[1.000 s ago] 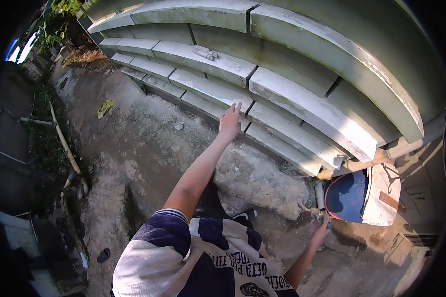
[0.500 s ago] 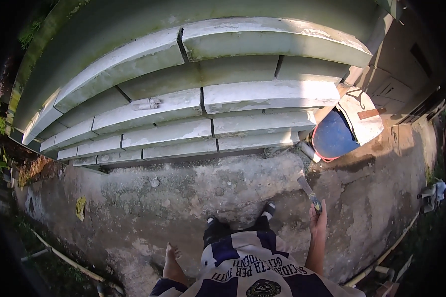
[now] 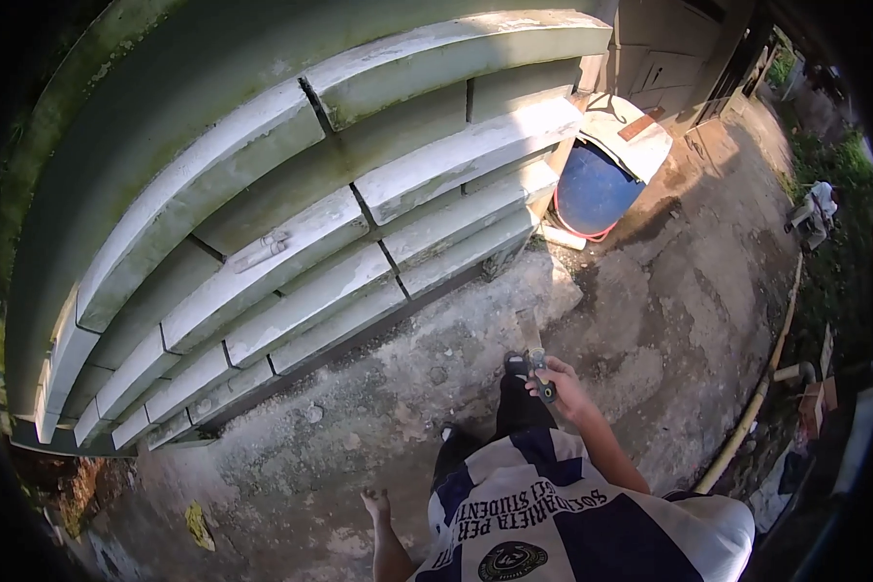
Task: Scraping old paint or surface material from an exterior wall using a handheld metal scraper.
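Head view: I have the scraper (image 3: 536, 359) in the right hand (image 3: 566, 387), fingers wrapped round its handle, thin blade lengthwise, aimed ahead of the body. The left hand (image 3: 376, 505) hangs farther off, loose and empty. Ahead, leftward, stacked ledges (image 3: 310, 299) run long, chalky-topped and square-edged, above rough, blotchy ground (image 3: 650, 364).

One scraper (image 3: 535, 359), two shoes (image 3: 516, 366), one tub (image 3: 599, 189)

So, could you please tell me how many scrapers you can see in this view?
1: the scraper is in the person's right hand, blade pointing away from the body. Others may be hidden in the dark edges.
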